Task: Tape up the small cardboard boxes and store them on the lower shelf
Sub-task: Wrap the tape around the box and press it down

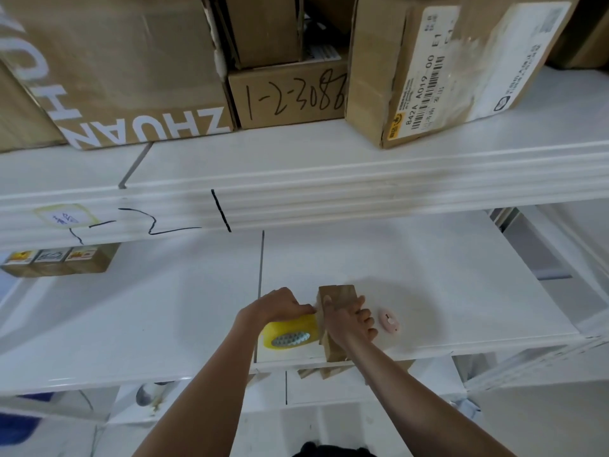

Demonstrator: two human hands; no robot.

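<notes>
Right hand [351, 319] has its grip wrapped round the small box [336, 321], fingers curled over the box's right face, thumb on the near side. Box stands upright near the front edge of the white shelf [428, 275], its lower end reaching the shelf lip.

Left hand [280, 305] sits just left of the box, fingers curled, grip pinching at the box's left edge right where the tape roll [291, 331] meets it. Can't tell if it's pinching the tape end or the cardboard. The roll is yellowish clear tape, lying touching the box's left side, under the left hand.

Just right of the box, close to the right hand's knuckles: a small pink oval object [390, 320] flat on the shelf, apart from the box.

Well left of the box, far back under the upper shelf [329, 179]: a row of small brown boxes [62, 260] with labels on top.

Above the box, on the upper shelf: big carton printed "ZHUAN" [125, 70], a carton with handwritten "1-2-3088" [290, 97], a tilted carton with barcode labels [445, 67]. Black marker scribbles on the upper shelf's front rail.

Below the box, under the shelf lip, more brown cardboard [316, 371] shows, partly hidden.
</notes>
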